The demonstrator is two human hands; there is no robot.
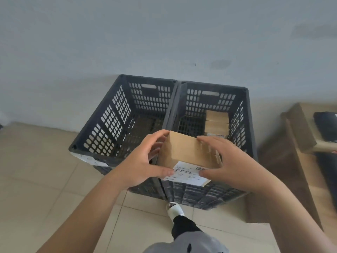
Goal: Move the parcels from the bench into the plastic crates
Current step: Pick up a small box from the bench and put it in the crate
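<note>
With my left hand (140, 161) and right hand (231, 161) clamped on the parcel (187, 152), I should lower it level into the right crate (244, 125), beside the stacked parcels (217, 123).

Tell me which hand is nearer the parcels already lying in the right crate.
Right. The right hand grips the held parcel just in front of the stacked parcels; the left hand grips its far side, toward the left crate.
</note>
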